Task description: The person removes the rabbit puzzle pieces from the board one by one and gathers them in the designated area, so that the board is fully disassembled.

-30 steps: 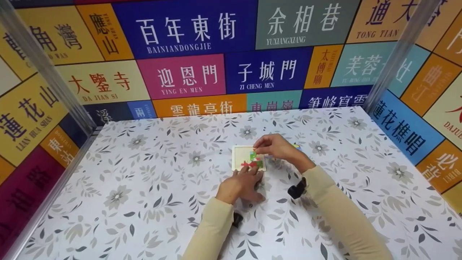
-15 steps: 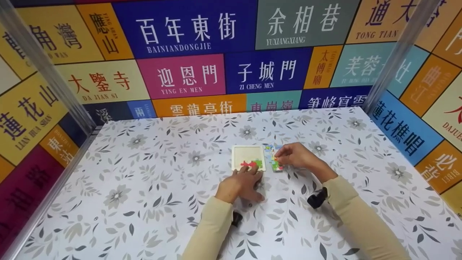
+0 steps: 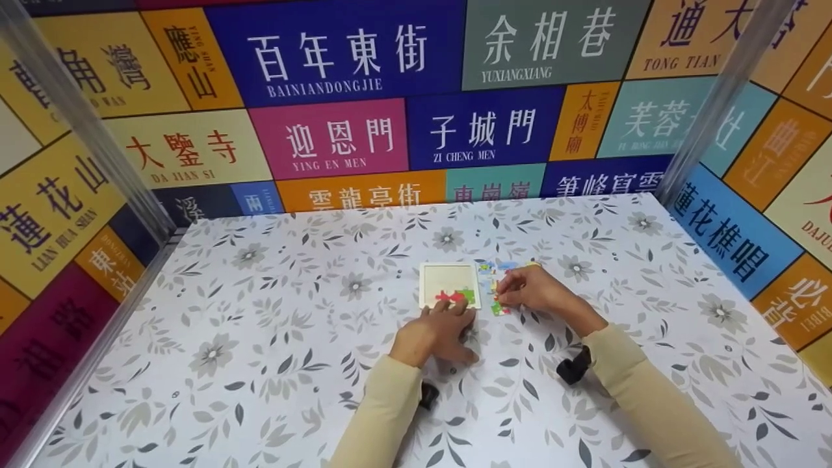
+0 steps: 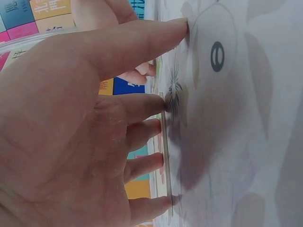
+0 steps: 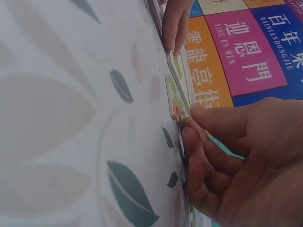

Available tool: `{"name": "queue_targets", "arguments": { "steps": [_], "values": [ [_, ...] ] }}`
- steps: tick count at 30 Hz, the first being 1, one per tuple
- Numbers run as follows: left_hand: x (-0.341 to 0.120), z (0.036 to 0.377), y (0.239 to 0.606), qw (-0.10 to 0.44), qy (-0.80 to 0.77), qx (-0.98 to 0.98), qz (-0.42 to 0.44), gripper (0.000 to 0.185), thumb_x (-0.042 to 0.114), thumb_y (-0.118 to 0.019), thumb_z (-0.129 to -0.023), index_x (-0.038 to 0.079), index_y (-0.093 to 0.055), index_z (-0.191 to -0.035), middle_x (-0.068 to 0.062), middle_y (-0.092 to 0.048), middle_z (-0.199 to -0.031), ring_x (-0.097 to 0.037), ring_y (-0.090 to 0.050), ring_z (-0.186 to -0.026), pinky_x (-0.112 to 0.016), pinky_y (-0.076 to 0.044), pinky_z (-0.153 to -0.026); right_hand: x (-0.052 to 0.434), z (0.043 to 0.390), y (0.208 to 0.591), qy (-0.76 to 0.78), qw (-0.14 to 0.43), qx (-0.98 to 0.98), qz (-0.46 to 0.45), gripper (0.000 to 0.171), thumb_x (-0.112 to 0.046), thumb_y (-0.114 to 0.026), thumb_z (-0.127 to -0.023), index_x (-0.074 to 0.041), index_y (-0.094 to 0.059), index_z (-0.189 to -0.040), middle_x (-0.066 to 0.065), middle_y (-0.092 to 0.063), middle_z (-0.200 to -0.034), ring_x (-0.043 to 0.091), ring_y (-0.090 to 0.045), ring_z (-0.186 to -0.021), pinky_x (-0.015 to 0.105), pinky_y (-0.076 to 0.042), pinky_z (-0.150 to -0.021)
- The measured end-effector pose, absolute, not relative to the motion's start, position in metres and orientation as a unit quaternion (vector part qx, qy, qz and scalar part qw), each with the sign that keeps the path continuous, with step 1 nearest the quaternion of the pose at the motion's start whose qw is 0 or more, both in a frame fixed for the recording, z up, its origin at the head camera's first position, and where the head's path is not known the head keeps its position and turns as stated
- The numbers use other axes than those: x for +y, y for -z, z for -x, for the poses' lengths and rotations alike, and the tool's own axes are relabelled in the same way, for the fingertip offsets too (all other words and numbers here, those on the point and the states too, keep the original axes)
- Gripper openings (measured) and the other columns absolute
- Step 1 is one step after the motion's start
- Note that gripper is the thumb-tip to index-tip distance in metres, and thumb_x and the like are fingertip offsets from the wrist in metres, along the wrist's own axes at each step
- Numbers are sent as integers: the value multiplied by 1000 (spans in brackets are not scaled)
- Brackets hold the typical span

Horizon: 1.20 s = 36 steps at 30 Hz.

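Note:
A cream puzzle frame (image 3: 448, 273) lies flat on the floral table, with a few red and green pieces (image 3: 453, 297) set along its near edge. My left hand (image 3: 435, 328) presses straight fingers (image 4: 142, 106) on the table at the frame's near edge (image 4: 164, 142). Loose colourful puzzle pieces (image 3: 492, 272) lie just right of the frame. My right hand (image 3: 530, 289) rests among them, its curled fingertips (image 5: 191, 137) pinching one puzzle piece (image 5: 178, 101) at the table surface. Most of the loose pieces are hidden under that hand.
The floral table (image 3: 273, 338) is boxed in by colourful sign walls (image 3: 338, 136) at the back and both sides, with metal posts (image 3: 78, 123) at the back corners. A black wrist camera (image 3: 573, 367) sits on each forearm.
My right hand has moved from above the frame rightward and down onto the loose pieces. The left hand and the frame have stayed put.

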<state>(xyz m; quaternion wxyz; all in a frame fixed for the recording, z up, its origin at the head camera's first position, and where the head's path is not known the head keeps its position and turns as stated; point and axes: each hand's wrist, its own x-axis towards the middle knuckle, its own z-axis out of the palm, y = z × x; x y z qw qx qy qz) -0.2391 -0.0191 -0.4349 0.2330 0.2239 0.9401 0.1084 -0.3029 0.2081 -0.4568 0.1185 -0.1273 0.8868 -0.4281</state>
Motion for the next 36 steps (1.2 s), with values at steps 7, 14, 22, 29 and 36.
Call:
{"name": "queue_targets", "arguments": {
  "steps": [7,14,22,29,36],
  "values": [
    [-18,238,435,231,-107,941,-223,81,46,-69,-90,24,-31,-159,2,-18,-170,-28,-10,-158,-51,-12,-128,211,296,456,396,139,895,149,21,-7,-79,-84,1,-72,-102,17,-73,-103,12,-64,-82,23,-51,-68],
    [-16,235,437,220,-100,946,-218,79,46,-68,-90,24,-34,-158,3,-22,-169,-30,-11,-158,-51,-14,-128,210,294,453,366,137,908,149,18,-8,-79,-84,-2,-73,-100,14,-72,-97,14,-63,-81,25,-50,-70],
    [-13,232,437,201,-97,952,-210,80,46,-69,-89,22,-35,-157,2,-22,-169,-30,-11,-158,-50,-17,-127,210,294,451,358,120,914,149,16,-11,-79,-85,-3,-73,-97,12,-72,-92,11,-60,-76,25,-49,-66],
    [-12,230,437,198,-95,953,-209,83,48,-70,-88,20,-34,-158,0,-22,-169,-30,-12,-158,-53,-17,-127,198,296,444,375,118,908,142,13,-13,-73,-90,-2,-72,-99,11,-72,-89,12,-59,-70,26,-47,-61],
    [-9,226,437,186,-93,954,-214,81,48,-66,-91,17,-34,-158,-2,-23,-169,-32,-16,-157,-57,-21,-124,173,305,439,367,98,916,126,14,-17,-68,-95,-6,-72,-103,11,-71,-96,19,-64,-73,27,-49,-61]
  ]
}}
